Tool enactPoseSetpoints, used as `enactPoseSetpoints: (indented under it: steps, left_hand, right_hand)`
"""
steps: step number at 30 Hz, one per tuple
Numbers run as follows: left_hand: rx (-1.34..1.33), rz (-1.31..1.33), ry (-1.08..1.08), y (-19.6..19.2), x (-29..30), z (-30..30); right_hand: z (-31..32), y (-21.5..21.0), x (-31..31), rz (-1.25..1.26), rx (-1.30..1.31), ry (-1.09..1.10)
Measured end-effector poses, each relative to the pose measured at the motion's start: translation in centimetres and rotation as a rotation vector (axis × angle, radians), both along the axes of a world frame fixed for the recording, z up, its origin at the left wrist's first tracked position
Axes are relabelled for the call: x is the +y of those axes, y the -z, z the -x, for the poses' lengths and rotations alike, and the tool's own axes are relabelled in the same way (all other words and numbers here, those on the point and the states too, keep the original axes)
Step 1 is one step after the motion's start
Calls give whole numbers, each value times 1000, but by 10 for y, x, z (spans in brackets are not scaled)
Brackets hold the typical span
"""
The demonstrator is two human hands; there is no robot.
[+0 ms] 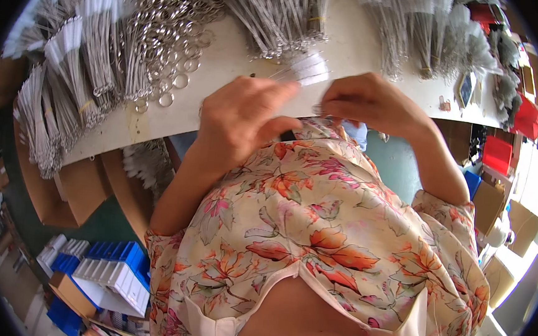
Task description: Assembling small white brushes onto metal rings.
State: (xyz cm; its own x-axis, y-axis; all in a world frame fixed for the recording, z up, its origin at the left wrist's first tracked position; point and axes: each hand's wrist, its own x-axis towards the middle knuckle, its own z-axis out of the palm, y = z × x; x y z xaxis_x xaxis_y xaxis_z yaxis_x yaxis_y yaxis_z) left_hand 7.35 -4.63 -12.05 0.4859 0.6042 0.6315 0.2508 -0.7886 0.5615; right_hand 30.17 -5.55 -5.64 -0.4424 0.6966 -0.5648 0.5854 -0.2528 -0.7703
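Note:
My left hand (238, 119) is at the table's near edge, its fingers stretched toward the right and its thumb held apart. Nothing shows between them. Across a small gap, my right hand (373, 103) has its fingers curled inward. A small glint of metal shows at its fingertips, too small to name. Just beyond the hands lie a few thin wire brushes with white bristles (313, 70). Behind them spreads a large bundle of wire brushes (279, 19), their looped wire ends toward me.
Loose metal split rings (180, 80) are heaped left of centre on the white table (227, 46). Brush bundles (101, 25) crowd the left side, and more brushes (410, 28) lie at the right. Cardboard boxes (80, 186) and blue-and-white bins (112, 275) stand below left.

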Motion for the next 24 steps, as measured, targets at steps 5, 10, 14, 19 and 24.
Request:
enactPoseSetpoints:
  steps: [5, 10, 14, 19, 24]
  left_hand:
    - [87, 390, -551, 7, -23, 64]
    - [347, 378, -536, 25, -31, 62]
    - [-387, 830, -272, 9, -29, 51]
    - [-444, 792, -65, -29, 1, 51]
    - [-358, 771, 214, -46, 23, 55]
  right_hand:
    - [-35, 42, -24, -742, -791, -219]
    - [17, 47, -7, -594, 23, 181]
    - [74, 36, 3, -824, 134, 1]
    - [76, 25, 10, -757, 239, 18]
    - [59, 16, 12, -555, 394, 54]
